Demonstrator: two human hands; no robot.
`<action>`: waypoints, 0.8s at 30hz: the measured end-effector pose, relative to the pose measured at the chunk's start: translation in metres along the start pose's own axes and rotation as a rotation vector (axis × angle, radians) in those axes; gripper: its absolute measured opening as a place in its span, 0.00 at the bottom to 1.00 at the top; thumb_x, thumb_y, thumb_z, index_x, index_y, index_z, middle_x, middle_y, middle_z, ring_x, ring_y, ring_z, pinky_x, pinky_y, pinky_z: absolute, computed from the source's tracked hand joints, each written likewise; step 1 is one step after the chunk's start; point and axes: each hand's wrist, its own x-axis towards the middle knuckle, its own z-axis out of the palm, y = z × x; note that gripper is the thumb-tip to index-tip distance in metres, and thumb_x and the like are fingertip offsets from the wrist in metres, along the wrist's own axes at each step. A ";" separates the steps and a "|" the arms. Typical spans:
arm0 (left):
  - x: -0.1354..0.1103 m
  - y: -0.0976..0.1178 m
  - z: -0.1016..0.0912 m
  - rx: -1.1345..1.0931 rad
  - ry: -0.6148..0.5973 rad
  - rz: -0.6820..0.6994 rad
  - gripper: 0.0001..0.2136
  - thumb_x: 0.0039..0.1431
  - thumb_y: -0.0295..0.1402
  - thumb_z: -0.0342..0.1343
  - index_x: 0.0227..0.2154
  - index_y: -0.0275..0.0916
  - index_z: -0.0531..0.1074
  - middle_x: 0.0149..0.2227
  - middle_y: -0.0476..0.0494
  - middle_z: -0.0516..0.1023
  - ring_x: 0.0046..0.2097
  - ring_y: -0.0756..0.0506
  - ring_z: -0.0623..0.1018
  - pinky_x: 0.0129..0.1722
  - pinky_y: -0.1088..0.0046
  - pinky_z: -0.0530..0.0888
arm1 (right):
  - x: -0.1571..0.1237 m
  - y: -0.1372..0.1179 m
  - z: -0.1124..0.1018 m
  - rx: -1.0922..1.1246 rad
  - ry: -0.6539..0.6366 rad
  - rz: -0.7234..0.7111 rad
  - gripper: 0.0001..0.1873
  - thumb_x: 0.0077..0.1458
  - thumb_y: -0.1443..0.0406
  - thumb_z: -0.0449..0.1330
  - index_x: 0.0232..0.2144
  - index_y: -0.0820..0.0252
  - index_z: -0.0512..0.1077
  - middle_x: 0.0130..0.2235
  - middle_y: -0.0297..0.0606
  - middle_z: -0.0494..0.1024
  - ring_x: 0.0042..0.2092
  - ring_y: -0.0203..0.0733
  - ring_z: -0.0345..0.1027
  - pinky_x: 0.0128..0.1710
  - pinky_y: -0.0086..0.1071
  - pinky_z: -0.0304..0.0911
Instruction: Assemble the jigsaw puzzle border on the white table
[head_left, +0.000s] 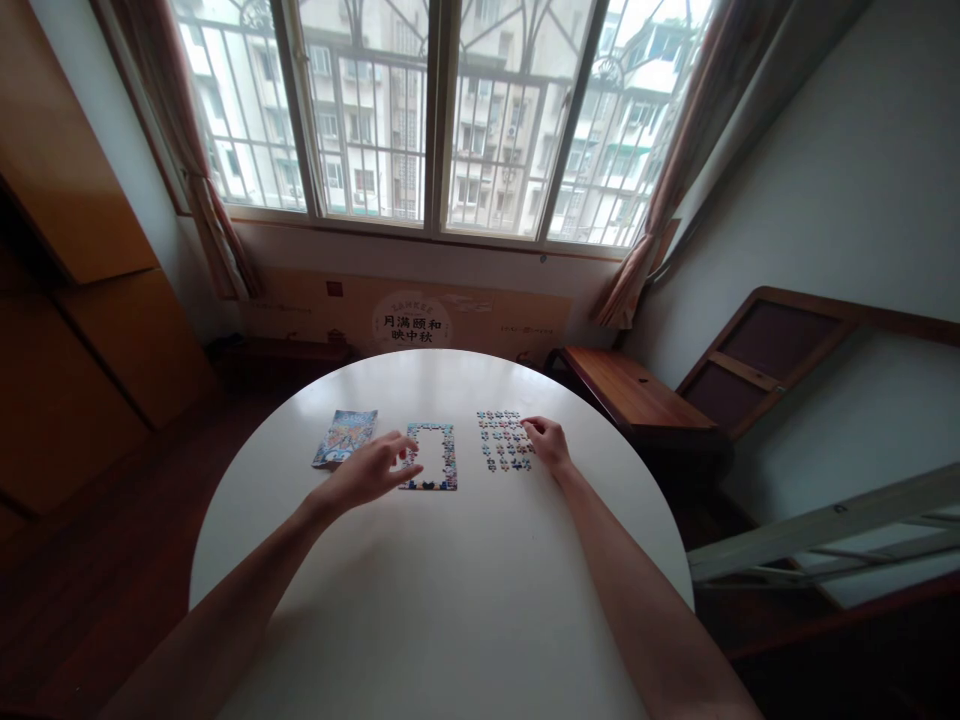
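A jigsaw border (451, 458) lies on the white round table, joined into a rectangle around a bare white middle. My left hand (373, 468) is over its left side, fingers apart, with nothing visible in them. To the right, loose puzzle pieces (506, 437) are laid out in several rows. My right hand (549, 441) is at the right end of the upper rows, thumb and fingers pinched together. Whatever is between those fingertips is too small to make out. A colourful printed picture sheet (346, 436) lies left of the border, close to my left hand.
The white table (442, 610) fills the space before me. Beyond its right edge stands a low wooden bench (630, 388). A pale ladder-like frame (817, 515) extends in from the right. Barred windows and curtains are ahead, with wooden cabinets (112, 340) on the left.
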 end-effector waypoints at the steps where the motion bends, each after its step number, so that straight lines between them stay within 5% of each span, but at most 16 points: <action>1: 0.000 0.002 -0.002 -0.006 -0.004 -0.031 0.22 0.60 0.51 0.45 0.37 0.37 0.73 0.32 0.43 0.76 0.32 0.46 0.74 0.32 0.72 0.66 | 0.000 0.000 0.000 0.002 0.000 0.000 0.18 0.46 0.56 0.56 0.30 0.63 0.79 0.28 0.40 0.79 0.30 0.43 0.71 0.32 0.35 0.65; 4: 0.004 -0.001 -0.003 0.036 0.079 -0.113 0.22 0.60 0.49 0.45 0.19 0.38 0.64 0.17 0.52 0.62 0.21 0.51 0.62 0.24 0.74 0.55 | 0.000 -0.001 0.000 0.005 -0.005 0.001 0.18 0.46 0.56 0.56 0.30 0.63 0.79 0.28 0.41 0.80 0.30 0.43 0.71 0.32 0.35 0.66; 7: 0.008 -0.013 0.002 0.037 0.125 -0.147 0.21 0.59 0.46 0.45 0.16 0.39 0.55 0.15 0.54 0.54 0.20 0.52 0.58 0.24 0.73 0.52 | 0.000 -0.001 -0.001 0.005 -0.004 0.000 0.18 0.46 0.56 0.56 0.30 0.63 0.79 0.29 0.41 0.80 0.31 0.43 0.71 0.33 0.36 0.66; 15: 0.012 -0.017 0.019 0.030 0.083 -0.229 0.15 0.55 0.38 0.45 0.16 0.40 0.51 0.16 0.52 0.55 0.22 0.51 0.61 0.24 0.72 0.50 | -0.001 -0.001 -0.001 0.002 -0.004 0.001 0.18 0.46 0.56 0.56 0.30 0.63 0.79 0.29 0.41 0.80 0.30 0.43 0.71 0.32 0.35 0.66; 24: 0.014 -0.032 0.033 -0.015 0.027 -0.202 0.17 0.55 0.41 0.44 0.16 0.39 0.52 0.17 0.52 0.57 0.23 0.51 0.63 0.25 0.73 0.52 | -0.004 -0.005 -0.002 0.001 -0.019 0.010 0.18 0.46 0.57 0.55 0.31 0.64 0.79 0.28 0.42 0.79 0.30 0.43 0.71 0.30 0.34 0.65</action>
